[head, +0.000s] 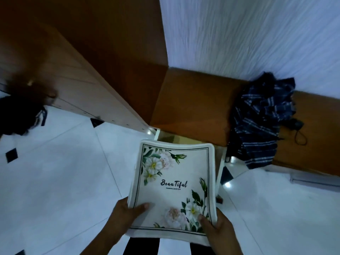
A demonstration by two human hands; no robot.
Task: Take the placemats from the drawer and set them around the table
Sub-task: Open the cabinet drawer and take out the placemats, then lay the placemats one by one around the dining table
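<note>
A stack of white placemats [174, 181] with a floral print and the word "Beautiful" is held flat low in the view, above the floor. My left hand [127, 214] grips the near left corner with the thumb on top. My right hand [215, 227] grips the near right corner, thumb on the flowers. Just beyond the stack's far edge lies the open drawer [165, 138], mostly hidden by the placemats, under a brown wooden unit [193, 107].
A dark blue checked cloth [261, 122] hangs over the wooden ledge at right, with a black cord beside it. A wooden cabinet side [77, 85] runs diagonally at left. White tiled floor [55, 172] with small black diamonds spreads below. A dark blurred shape [20, 111] sits far left.
</note>
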